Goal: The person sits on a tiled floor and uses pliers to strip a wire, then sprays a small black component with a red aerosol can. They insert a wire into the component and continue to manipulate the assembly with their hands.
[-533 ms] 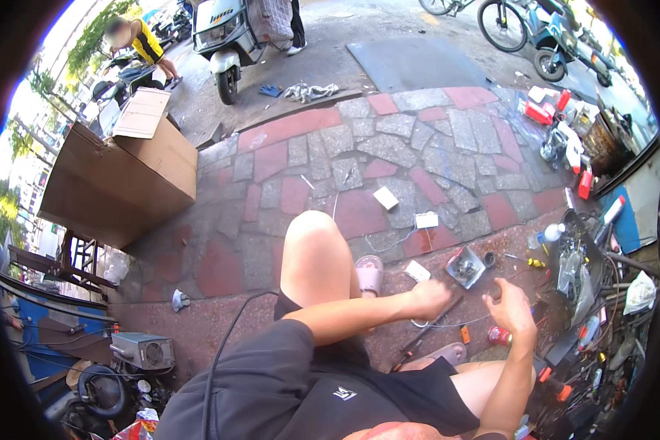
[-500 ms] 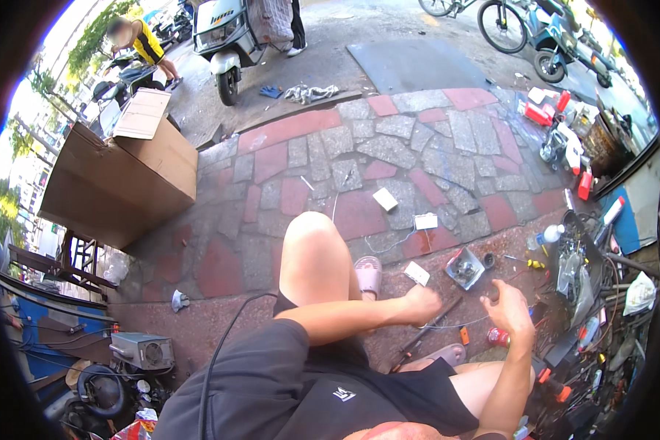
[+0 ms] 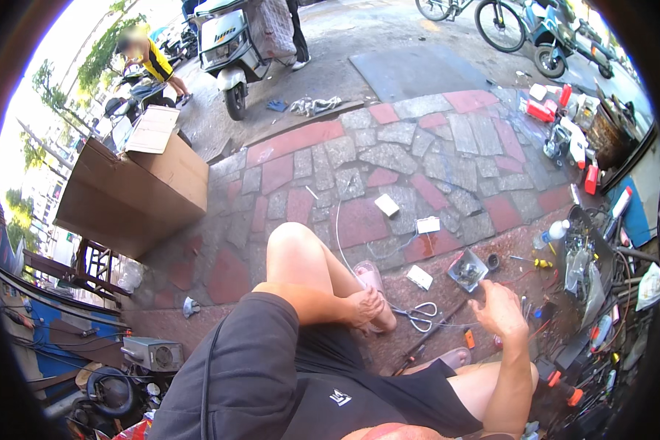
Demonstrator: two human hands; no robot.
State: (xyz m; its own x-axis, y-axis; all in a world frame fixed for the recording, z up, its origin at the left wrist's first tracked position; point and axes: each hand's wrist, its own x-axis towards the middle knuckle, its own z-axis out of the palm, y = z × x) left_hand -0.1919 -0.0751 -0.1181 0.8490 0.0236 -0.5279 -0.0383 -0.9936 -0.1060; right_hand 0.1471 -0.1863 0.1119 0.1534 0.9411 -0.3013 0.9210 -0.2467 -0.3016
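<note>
Far left, a cardboard box [image 3: 136, 202] and, nearer, a grey metal-cased unit [image 3: 155, 353]. Left hand [image 3: 364, 306] at the ankle, fingers loosely curled, impossible to tell whether around anything. Between the hands, a looped pale cable [image 3: 420, 318] on the ground, its strand crossing a dark bar [image 3: 427, 334]. Right hand [image 3: 499, 308] half open, hold on the strand unclear. By its wrist, a red thing [image 3: 498, 342] mostly hidden; farther right, heaped tools [image 3: 590, 367] blurring into the dark rim

Left hand [image 3: 363, 305] beside the ankle [image 3: 384, 320], right hand [image 3: 500, 311] half-curled.
</note>
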